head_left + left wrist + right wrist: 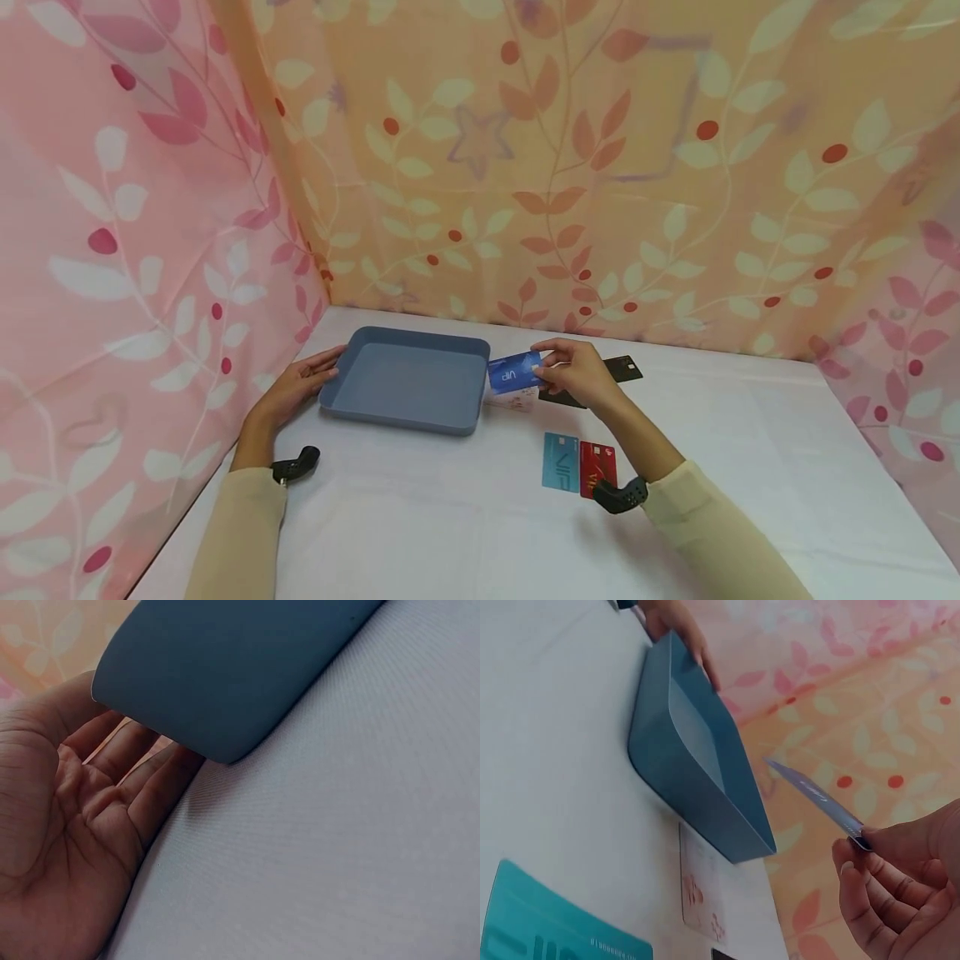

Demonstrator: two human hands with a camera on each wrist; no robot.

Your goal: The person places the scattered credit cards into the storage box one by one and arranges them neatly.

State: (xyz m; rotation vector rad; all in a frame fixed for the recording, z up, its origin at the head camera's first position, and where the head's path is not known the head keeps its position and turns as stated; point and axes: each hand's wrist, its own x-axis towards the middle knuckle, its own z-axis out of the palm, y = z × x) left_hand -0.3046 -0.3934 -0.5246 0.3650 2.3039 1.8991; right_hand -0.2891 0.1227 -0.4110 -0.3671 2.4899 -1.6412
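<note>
My right hand [573, 373] pinches a blue VIP card [513, 372] between thumb and fingers, just off the right end of a blue-grey tray [408, 377]. In the right wrist view the card [817, 796] is tilted and raised above the tray's rim, apart from it. At the tray's left end rests my left hand [295, 390]. Its fingers lie loosely extended against the outside of the tray wall [202, 682] in the left wrist view. Beneath the held card, a pale card with a reddish pattern [512, 402] lies beside the tray, partly hidden.
Black cards [624, 367] lie under and behind my right hand, partly covered. Nearer on the white tabletop [420, 508] are a teal VIP card [560, 462] and a red card [597, 463], side by side. Patterned cloth [480, 167] hangs behind the table and at its sides.
</note>
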